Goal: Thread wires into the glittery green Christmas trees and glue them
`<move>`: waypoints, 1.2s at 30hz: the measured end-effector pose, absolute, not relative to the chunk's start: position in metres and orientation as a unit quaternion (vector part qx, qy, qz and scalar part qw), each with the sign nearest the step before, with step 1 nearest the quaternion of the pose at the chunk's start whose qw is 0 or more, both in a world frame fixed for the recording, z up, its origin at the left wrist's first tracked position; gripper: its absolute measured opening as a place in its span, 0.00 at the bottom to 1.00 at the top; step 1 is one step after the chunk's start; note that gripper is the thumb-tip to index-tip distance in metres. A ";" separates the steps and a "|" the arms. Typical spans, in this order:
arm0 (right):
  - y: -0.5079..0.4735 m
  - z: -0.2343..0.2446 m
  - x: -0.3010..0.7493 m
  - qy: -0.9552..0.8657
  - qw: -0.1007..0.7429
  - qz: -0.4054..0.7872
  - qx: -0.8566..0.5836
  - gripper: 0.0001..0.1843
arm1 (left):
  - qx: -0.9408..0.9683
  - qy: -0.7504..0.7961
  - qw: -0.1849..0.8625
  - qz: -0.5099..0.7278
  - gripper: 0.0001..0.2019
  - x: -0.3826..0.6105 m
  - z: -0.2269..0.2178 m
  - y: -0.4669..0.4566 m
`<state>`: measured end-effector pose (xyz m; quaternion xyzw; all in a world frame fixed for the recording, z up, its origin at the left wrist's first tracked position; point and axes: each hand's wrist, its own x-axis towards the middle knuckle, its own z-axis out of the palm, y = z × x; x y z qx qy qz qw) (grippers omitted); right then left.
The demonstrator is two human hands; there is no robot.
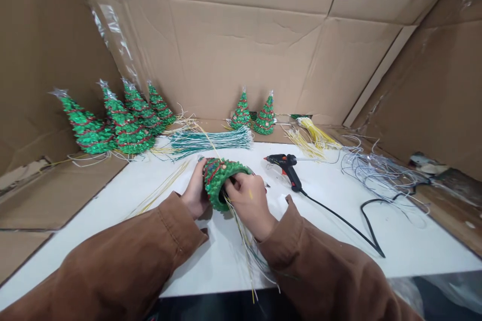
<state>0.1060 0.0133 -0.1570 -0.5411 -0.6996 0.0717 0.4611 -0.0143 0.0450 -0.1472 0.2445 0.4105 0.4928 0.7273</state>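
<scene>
Tipped on its side, a small green Christmas tree (214, 175) with red garland has its hollow base turned toward me. My left hand (196, 193) is wrapped round its left side. The fingers of my right hand (248, 200) reach into the open base, bent together; what they pinch inside is hidden. Yellow, white and green wires (244, 243) trail out of the base beneath my right hand toward the table's front edge.
A black hot glue gun (288, 166) lies right of the tree, its cord running right. Behind are bundled green wires (211, 140), yellow wires (318, 133) and two trees (265, 116). Several decorated trees (128, 128) stand left; tangled white wires (371, 168) lie right. Cardboard walls (233, 55) enclose the table.
</scene>
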 end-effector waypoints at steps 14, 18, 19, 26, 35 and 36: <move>-0.004 -0.167 0.110 -0.811 0.398 -0.060 -0.425 0.15 | 0.254 0.339 0.726 0.542 0.15 -0.015 -0.137 0.042; -0.012 -0.163 0.114 -0.839 0.377 -0.002 -0.392 0.13 | 0.269 0.327 0.723 0.546 0.16 -0.020 -0.137 0.047; -0.014 -0.161 0.115 -0.847 0.365 0.044 -0.385 0.13 | 0.270 0.333 0.717 0.549 0.16 -0.022 -0.136 0.049; -0.024 -0.147 0.122 -0.870 0.208 0.350 -0.277 0.19 | 0.264 0.374 0.702 0.546 0.18 -0.035 -0.130 0.059; -0.009 -0.113 0.172 -0.743 0.261 0.572 -0.228 0.16 | 0.290 0.339 0.741 0.502 0.15 -0.026 -0.136 0.050; -0.005 -0.115 0.173 -0.720 0.352 0.544 -0.247 0.15 | 0.295 0.334 0.754 0.483 0.16 -0.023 -0.136 0.046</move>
